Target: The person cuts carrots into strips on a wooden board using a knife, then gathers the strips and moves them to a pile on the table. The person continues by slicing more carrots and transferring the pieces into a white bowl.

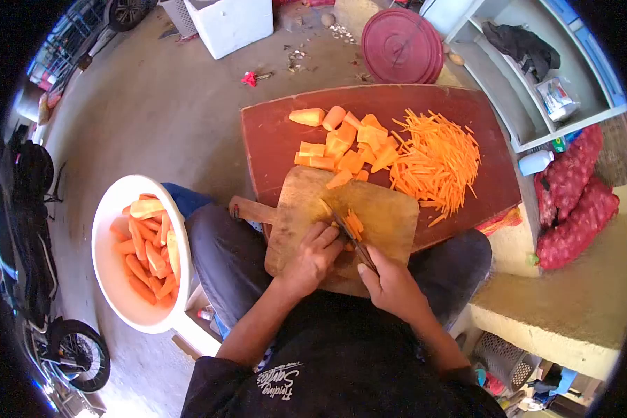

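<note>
A wooden cutting board (299, 209) with a handle lies on the near part of a red-brown table (272, 132). My right hand (396, 284) is closed round the handle of a knife (359, 245), whose blade rests over the board. Beside the blade, my left hand (315, 256) has its fingers curled down on a carrot piece, mostly hidden beneath them. Thin carrot strips (354, 223) lie on the blade's right side. Beyond the board are carrot chunks (338, 143) and, to their right, a heap of shredded carrot (435, 159).
A white basin (99, 244) of peeled carrots stands at the left. Red mesh sacks (579, 223) lie at the right, below a grey shelf unit (508, 97). A maroon lid (400, 47) and a white box (231, 26) are behind the table. Motorbikes stand far left.
</note>
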Motion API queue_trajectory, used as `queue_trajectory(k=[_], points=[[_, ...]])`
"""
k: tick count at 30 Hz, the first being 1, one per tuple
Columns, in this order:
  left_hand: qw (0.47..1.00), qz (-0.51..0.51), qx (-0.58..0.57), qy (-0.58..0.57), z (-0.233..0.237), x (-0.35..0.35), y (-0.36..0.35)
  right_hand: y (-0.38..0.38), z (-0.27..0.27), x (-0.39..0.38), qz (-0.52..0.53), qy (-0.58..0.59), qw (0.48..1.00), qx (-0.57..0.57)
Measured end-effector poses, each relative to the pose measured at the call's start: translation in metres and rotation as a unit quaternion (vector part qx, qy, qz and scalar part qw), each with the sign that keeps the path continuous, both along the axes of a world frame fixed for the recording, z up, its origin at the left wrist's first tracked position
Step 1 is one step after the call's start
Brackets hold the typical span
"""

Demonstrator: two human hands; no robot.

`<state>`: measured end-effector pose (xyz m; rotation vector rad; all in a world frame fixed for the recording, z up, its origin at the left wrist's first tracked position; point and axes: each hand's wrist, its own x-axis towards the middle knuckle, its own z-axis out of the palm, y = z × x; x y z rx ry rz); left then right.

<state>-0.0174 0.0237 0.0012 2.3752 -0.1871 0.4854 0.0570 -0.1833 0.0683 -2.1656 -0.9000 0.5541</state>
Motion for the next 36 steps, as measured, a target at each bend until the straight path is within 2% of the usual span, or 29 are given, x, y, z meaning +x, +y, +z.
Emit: queue_trajectory(k=[3, 6, 9, 15, 21, 24, 27, 32, 36], points=[[1.000, 0.011, 0.009, -0.001, 0.008, -0.003, 0.002, -0.011, 0.028, -0.004, -0.024, 0.088, 0.996, 0.017], [1.000, 0.020, 0.006, -0.022, -0.001, -0.002, -0.001, -0.020, 0.027, -0.011, -0.042, 0.111, 0.993, 0.007], [1.000, 0.011, -0.009, -0.022, -0.005, -0.001, -0.001, -0.011, 0.009, -0.008, -0.024, 0.055, 0.998, 0.010], [1.000, 0.007, -0.024, -0.019, -0.003, -0.004, 0.005, -0.016, 0.036, -0.007, -0.027, 0.117, 0.993, -0.001], [0.999, 0.003, -0.013, -0.030, -0.003, 0.000, 0.003, 0.002, -0.001, -0.007, -0.016, 0.003, 0.999, 0.048], [0.999, 0.008, -0.008, -0.043, -0.004, 0.000, 0.003, 0.004, 0.026, 0.004, -0.006, 0.123, 0.992, -0.037], [0.999, 0.026, 0.006, -0.045, 0.000, -0.005, 0.002, -0.008, 0.048, -0.001, -0.037, 0.178, 0.981, -0.074], [0.999, 0.011, 0.007, -0.039, -0.006, -0.004, 0.002, -0.001, 0.012, -0.001, -0.024, 0.093, 0.995, 0.011], [1.000, 0.006, 0.009, -0.027, 0.000, -0.005, 0.006, 0.002, 0.009, 0.001, -0.017, 0.059, 0.996, 0.059]])
